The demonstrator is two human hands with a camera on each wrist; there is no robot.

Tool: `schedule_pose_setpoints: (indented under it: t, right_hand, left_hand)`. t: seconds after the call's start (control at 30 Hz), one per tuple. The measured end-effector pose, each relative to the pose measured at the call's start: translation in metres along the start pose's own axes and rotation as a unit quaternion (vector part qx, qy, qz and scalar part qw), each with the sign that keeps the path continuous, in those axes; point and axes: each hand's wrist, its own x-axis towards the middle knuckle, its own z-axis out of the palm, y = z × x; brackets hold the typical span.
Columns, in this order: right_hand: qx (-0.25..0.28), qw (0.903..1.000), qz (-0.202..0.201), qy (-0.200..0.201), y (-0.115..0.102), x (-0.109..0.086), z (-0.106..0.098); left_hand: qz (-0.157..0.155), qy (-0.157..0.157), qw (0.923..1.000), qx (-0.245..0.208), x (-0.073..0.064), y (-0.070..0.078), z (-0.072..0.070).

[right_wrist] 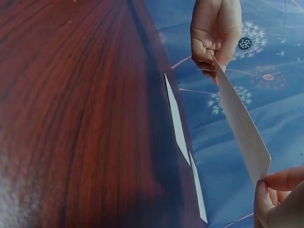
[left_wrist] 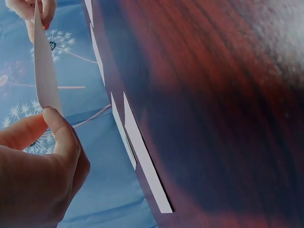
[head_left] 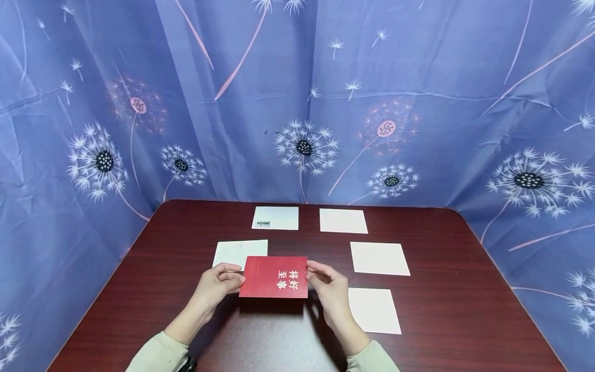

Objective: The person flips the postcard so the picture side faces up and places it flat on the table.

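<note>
A red card (head_left: 265, 274) with white Chinese characters is held up over the table, its shadow falling on the wood below. My left hand (head_left: 209, 292) pinches its left edge between thumb and fingers. At the opposite edge, my right hand (head_left: 333, 294) pinches it the same way. In the left wrist view the pale back of the card (left_wrist: 46, 71) shows, the left thumb and finger at its near corner. From the right wrist, the card (right_wrist: 242, 126) is seen nearly edge-on, stretched between both hands. The red face is turned up toward the head camera.
Pale cards lie flat around the held one: a card with a small printed picture (head_left: 275, 218) at the back, a card (head_left: 234, 250) partly covered at left, and several blank ones, including a right-hand card (head_left: 380, 258). A blue dandelion-print curtain (head_left: 251, 129) surrounds the dark-red table (head_left: 455, 299).
</note>
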Motion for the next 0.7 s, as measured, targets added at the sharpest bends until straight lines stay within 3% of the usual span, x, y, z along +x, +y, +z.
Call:
schedule_pose_setpoints:
  t: [0.4,0.7]
  right_hand:
    - [-0.013,0.9997,0.016,-0.015,-0.0022,-0.0009,-0.0015]
    - [-0.049,0.9960,0.035,-0.067,0.0023,-0.0025,-0.0046]
  left_hand:
    - [0.002,-0.015,0.9994,0.032,0.0000,0.0012,0.0003]
    - [0.010,-0.026,0.9934,0.111,0.0049,-0.0022,0.0019]
